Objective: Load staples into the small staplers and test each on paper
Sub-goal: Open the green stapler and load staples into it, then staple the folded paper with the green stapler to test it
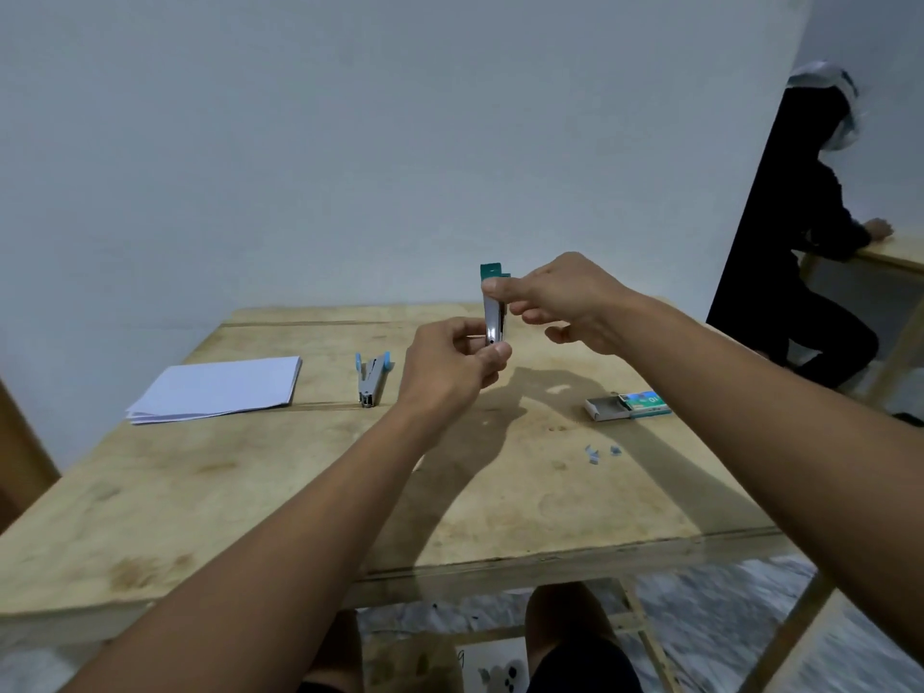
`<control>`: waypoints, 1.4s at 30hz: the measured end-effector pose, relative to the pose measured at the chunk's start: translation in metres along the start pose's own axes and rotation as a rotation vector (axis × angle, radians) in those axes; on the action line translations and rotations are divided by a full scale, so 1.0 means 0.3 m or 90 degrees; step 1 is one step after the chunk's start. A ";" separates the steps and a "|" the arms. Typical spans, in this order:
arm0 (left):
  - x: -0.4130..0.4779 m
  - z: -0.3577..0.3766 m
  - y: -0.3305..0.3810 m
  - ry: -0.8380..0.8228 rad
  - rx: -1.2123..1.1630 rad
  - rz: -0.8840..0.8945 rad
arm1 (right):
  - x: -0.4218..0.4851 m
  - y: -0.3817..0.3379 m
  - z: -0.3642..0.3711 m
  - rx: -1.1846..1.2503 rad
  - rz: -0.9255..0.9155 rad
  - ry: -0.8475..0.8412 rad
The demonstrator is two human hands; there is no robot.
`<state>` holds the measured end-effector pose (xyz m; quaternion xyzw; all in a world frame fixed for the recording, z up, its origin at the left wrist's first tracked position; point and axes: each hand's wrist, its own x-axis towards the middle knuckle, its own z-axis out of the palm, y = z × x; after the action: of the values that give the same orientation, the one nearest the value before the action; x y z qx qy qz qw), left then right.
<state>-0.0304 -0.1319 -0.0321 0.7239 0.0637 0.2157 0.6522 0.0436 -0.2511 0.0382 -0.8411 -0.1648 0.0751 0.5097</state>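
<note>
- Both forearms reach forward from the lower corners of the view; the hands meet above the far half of the wooden surface (300, 492).
- Left hand (450, 357): knuckles toward the camera, fingers (495, 360) curled round the lower end of the teal-handled stapler (494, 317), gripping it.
- Right hand (570, 302): thumb and forefinger pinch the upper part of the same stapler; the remaining fingers are loosely bent and apart from it.
- The stapler is held upright in the air, metal body facing the camera, teal end on top, clear of the surface.
- Second stapler (371, 378), light blue handles, lies on the surface just left of the left hand, untouched.
- Paper stack (220, 390) lies further left, well apart from the hands.
- Staple box (627, 405) lies to the right with its tray slid out; the green sleeve reads "10", other print too small to read.
- Loose staple pieces (600, 452) lie near the box.
</note>
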 end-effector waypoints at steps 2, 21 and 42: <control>-0.004 -0.010 0.003 0.002 0.012 0.005 | -0.003 -0.013 0.013 -0.002 0.000 -0.007; 0.003 -0.589 -0.073 0.360 0.375 -0.072 | 0.112 -0.188 0.518 0.049 -0.034 -0.260; 0.090 -0.881 -0.130 0.445 0.414 -0.113 | 0.307 -0.150 0.791 -0.147 -0.133 -0.314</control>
<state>-0.1032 0.1259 -0.0488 0.7664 0.4045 0.3583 0.3473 0.0509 -0.0018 -0.0295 -0.8283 -0.3770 0.2050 0.3602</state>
